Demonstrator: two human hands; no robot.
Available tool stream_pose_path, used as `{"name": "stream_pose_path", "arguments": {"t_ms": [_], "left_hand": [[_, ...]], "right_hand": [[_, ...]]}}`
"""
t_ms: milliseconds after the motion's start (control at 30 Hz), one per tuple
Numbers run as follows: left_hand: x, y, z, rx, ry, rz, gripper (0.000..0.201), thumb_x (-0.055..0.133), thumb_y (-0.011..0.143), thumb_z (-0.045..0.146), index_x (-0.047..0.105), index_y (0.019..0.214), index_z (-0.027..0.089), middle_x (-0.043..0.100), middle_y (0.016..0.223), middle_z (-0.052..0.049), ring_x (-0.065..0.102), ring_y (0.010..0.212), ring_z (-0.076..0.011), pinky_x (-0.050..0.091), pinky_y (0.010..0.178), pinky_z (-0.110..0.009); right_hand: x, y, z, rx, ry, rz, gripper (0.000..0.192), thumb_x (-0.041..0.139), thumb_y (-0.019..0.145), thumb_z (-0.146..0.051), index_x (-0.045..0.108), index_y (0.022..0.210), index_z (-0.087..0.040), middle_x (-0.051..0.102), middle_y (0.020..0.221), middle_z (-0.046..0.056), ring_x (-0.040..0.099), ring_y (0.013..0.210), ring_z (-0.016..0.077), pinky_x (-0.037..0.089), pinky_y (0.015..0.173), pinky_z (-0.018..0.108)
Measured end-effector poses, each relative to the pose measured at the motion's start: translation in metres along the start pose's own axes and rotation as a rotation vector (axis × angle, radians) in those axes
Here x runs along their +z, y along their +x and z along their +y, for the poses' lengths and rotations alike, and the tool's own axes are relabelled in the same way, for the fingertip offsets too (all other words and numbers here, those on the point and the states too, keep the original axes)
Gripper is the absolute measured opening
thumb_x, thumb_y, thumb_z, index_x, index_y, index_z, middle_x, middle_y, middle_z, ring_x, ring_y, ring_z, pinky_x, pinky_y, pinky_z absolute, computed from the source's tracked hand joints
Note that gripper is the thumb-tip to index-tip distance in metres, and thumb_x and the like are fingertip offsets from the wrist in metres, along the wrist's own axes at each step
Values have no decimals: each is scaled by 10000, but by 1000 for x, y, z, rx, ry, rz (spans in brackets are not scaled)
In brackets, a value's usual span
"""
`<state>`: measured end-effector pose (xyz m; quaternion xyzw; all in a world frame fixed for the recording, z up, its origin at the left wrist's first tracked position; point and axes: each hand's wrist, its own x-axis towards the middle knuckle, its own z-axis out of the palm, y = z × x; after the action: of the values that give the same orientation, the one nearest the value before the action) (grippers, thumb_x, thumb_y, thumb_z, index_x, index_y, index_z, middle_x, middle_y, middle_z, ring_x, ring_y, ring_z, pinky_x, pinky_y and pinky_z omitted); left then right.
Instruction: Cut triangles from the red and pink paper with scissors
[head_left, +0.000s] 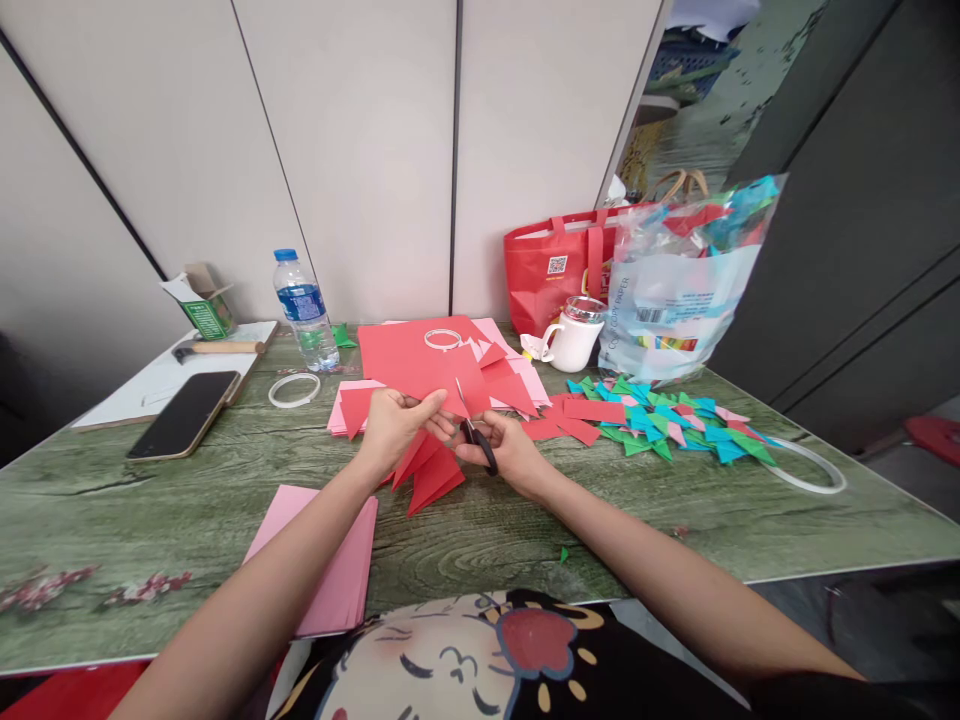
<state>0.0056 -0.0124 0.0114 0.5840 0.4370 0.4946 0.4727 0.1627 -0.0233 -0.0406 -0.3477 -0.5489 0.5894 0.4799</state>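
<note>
While the left hand pinches a red paper sheet taut at frame centre, the right hand is closed round scissors, blades biting its edge; cut red triangles sit just below, pink paper lower left.

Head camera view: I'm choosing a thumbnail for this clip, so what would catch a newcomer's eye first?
At centre, the left hand holds red paper while the right hand works black-handled scissors into it, above a spread of red sheets. To the right, a bright scatter of folded green, blue, red and pink paper triangles lies on the green wood-grain table, before a red tote bag at the back.
</note>
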Motion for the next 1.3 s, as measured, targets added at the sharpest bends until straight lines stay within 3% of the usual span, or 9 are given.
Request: {"name": "stream_pose_path", "arguments": {"t_ms": [533, 867, 1067, 1300], "left_hand": [[0, 0, 1, -7, 18, 6, 325, 649, 709, 307, 634, 466, 91, 647, 467, -79, 597, 403, -138, 502, 488, -228], [1, 0, 3, 2, -25, -5, 345, 615, 728, 374, 613, 546, 81, 653, 495, -100, 581, 380, -149, 483, 426, -244], [1, 1, -2, 95, -92, 36, 295, 592, 746, 378, 596, 684, 90, 633, 474, -59, 569, 364, -153, 454, 359, -236], [1, -4, -1, 92, 39, -47, 330, 573, 767, 357, 549, 555, 106, 591, 412, -44, 530, 308, -125, 430, 350, -208]], "right_hand": [[3, 0, 1, 0, 30, 53, 412, 802, 473, -309, 557, 776, -177, 583, 569, -50, 520, 468, 99, 451, 489, 238], [2, 0, -1, 32, 29, 107, 428, 821, 423, -277, 560, 748, -177, 595, 560, -50, 525, 454, 101, 458, 458, 233], [2, 0, 2, 59, 0, 46, 428, 810, 459, -278, 536, 772, -177, 610, 599, -37, 549, 483, 112, 463, 485, 237], [2, 1, 2, 27, 21, 29, 521, 797, 479, -271, 530, 917, -175, 624, 695, -18, 588, 601, 130, 483, 630, 271]]}}
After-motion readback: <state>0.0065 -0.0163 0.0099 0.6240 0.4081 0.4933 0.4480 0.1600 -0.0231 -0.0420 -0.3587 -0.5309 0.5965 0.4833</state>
